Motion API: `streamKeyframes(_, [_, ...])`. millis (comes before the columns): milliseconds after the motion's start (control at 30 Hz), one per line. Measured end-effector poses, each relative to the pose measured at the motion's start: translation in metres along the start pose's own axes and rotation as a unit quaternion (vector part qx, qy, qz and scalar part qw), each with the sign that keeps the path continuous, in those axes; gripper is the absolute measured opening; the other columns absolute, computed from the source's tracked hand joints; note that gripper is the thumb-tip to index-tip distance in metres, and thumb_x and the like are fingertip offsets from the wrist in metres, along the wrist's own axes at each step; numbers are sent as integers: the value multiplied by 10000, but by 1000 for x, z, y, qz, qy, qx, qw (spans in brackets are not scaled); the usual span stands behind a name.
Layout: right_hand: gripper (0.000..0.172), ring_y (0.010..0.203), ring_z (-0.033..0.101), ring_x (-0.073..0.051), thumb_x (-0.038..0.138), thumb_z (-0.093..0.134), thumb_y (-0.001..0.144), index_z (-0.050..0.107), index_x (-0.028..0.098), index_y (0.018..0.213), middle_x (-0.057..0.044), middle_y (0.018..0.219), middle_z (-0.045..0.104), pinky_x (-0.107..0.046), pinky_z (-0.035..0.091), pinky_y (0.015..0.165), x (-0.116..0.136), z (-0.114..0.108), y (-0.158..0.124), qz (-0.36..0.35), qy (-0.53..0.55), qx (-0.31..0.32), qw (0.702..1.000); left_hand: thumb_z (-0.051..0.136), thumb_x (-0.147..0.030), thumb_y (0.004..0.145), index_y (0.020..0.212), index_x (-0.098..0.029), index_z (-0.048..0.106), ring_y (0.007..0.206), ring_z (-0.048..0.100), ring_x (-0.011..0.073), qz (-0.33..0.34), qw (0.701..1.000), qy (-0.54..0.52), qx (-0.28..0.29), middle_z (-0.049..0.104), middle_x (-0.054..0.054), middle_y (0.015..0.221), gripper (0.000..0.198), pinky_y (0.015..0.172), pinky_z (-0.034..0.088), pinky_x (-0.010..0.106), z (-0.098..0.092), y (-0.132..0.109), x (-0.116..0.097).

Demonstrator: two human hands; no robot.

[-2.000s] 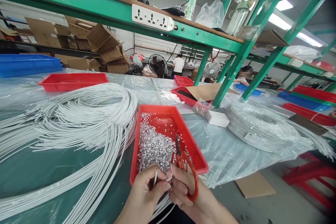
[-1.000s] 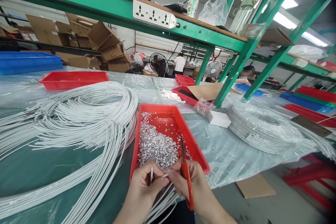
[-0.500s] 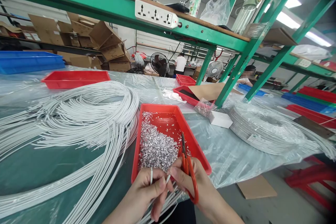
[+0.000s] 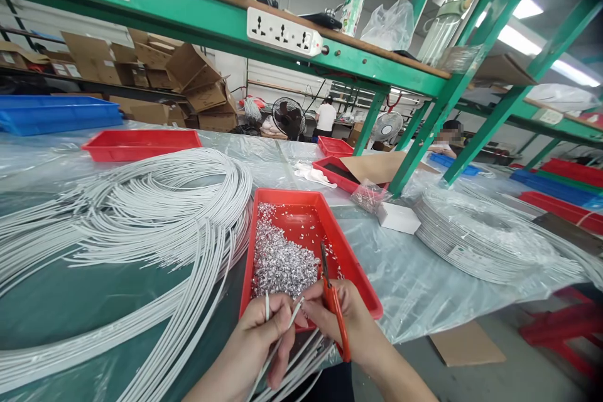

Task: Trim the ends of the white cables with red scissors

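Observation:
My left hand (image 4: 257, 339) is closed around thin white cables (image 4: 266, 306), their ends sticking up between the fingers. My right hand (image 4: 342, 326) grips red-handled scissors (image 4: 332, 301), blades pointing away over the tray, and its fingertips pinch one cable end (image 4: 296, 309) next to the left hand. Both hands are at the near edge of a red tray (image 4: 360, 276) that holds a heap of small silvery foil scraps (image 4: 282, 260). More cables run down from my hands off the table edge.
A big coil of white cables (image 4: 141, 213) lies on the plastic-covered green table (image 4: 70, 301) to the left, another coil (image 4: 471, 229) to the right. A small white box (image 4: 398, 218), further red trays (image 4: 136, 141) and a blue tray (image 4: 56, 113) stand behind. A green shelf frame (image 4: 414, 132) rises ahead.
The left hand has shifted its fingers along the cables, and one cable end now points toward the right hand's fingertips. The scissors stay in the right hand, tilting slightly.

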State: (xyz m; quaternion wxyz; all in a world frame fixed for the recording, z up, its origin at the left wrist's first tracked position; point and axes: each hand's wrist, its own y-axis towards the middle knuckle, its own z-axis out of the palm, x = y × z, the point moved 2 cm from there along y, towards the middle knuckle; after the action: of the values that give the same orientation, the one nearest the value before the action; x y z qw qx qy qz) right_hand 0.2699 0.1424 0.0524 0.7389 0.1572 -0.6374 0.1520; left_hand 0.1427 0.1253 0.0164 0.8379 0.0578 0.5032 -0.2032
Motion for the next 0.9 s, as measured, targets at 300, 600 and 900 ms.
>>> streamKeyframes(300, [139, 420, 454, -93, 279, 708, 691, 652, 151, 689, 37, 465, 564, -207, 344, 439, 6, 2, 1, -30, -40, 5, 999, 613, -496, 740, 666, -143, 543, 243, 176, -19, -11, 997, -48, 51, 377, -107, 420, 368, 250, 93, 121, 0, -1, 3])
streamKeyframes(600, [143, 452, 482, -104, 278, 663, 707, 586, 160, 732, 16, 543, 580, -216, 363, 442, -17, -7, -1, -54, -94, -25, 994, 643, -473, 728, 675, -152, 537, 248, 144, -15, -39, 993, -81, 82, 366, -111, 421, 342, 251, 94, 129, -3, -4, 0])
streamKeyframes(900, [98, 398, 397, -85, 228, 599, 677, 604, 152, 615, 33, 478, 481, -207, 296, 386, 4, 0, 1, -25, -137, 31, 990, 693, -481, 670, 653, -166, 510, 218, 148, -11, -74, 984, -126, 103, 379, -111, 398, 365, 228, 60, 139, -2, -2, 6])
